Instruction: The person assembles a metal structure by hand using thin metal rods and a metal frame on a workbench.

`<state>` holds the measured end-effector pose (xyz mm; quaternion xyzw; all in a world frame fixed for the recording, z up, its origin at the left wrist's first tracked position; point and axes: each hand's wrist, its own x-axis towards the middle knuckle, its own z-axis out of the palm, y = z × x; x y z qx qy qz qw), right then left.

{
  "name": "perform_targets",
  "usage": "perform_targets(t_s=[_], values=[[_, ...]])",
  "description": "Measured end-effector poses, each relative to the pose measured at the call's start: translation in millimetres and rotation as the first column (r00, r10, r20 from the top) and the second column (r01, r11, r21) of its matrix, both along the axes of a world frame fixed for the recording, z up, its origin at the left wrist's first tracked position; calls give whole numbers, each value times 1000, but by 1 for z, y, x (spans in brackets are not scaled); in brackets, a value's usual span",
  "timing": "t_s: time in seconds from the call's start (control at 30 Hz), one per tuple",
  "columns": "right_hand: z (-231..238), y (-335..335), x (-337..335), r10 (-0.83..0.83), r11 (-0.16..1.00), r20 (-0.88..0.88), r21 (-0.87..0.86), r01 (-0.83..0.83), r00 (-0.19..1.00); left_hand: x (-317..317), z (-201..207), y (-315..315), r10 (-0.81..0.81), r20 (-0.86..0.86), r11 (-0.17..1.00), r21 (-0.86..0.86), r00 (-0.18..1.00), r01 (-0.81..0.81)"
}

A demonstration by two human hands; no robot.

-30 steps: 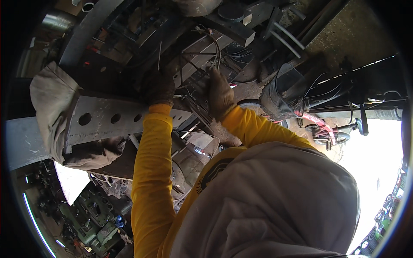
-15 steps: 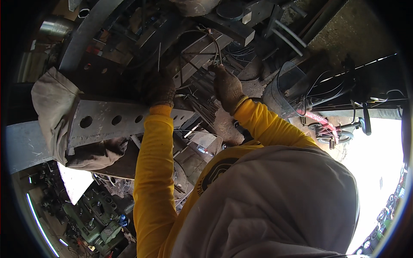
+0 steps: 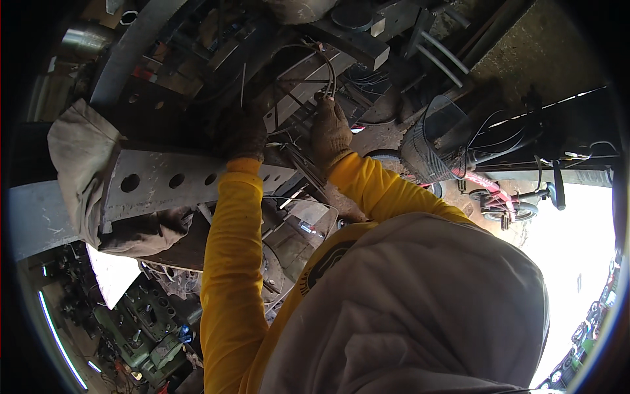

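My right hand (image 3: 330, 131), in a brown knit work glove, closes around the lower ends of some thin curved cables (image 3: 330, 69). These arc down toward it from beside a steel bar. My left hand (image 3: 244, 136), in a dark glove, is deep in shadow beyond the end of the yellow sleeve, and its fingers cannot be made out. A thin straight rod (image 3: 243, 85) sticks up just past that glove; whether the hand grips it is hidden. Close beside the left wrist runs a grey steel beam with round holes (image 3: 154, 187).
A brown cloth (image 3: 82, 157) drapes over the beam's left end. Metal bars and rods (image 3: 443, 59) crowd the far side. On the right are a wire-mesh basket (image 3: 436, 141) and a pink bicycle (image 3: 492, 187). Green machinery (image 3: 131, 335) stands at lower left.
My right hand has shifted slightly left and up, with the cable ends in it. A bicycle wheel shows more behind my right forearm. The left hand is almost unmoved.
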<state>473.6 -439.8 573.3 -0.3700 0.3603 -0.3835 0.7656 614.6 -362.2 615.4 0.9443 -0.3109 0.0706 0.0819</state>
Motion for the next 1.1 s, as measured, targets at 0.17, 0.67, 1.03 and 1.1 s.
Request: perform_targets(t_s=[0.17,0.67,1.03,1.1], values=[[-18,-56,-15,207,903,-448,-254,-346,870,7,-6,4,-152,172,983,127,973,131],[26,-22,12,-11,908,-36,419,25,999,5,-21,-2,-99,180,993,79,979,86],[-30,-77,-5,1,805,-523,-506,-311,852,11,-8,-5,-179,200,955,270,963,122],[-17,-77,1,125,874,-510,-349,-337,851,16,-16,-1,-150,210,967,236,966,99]])
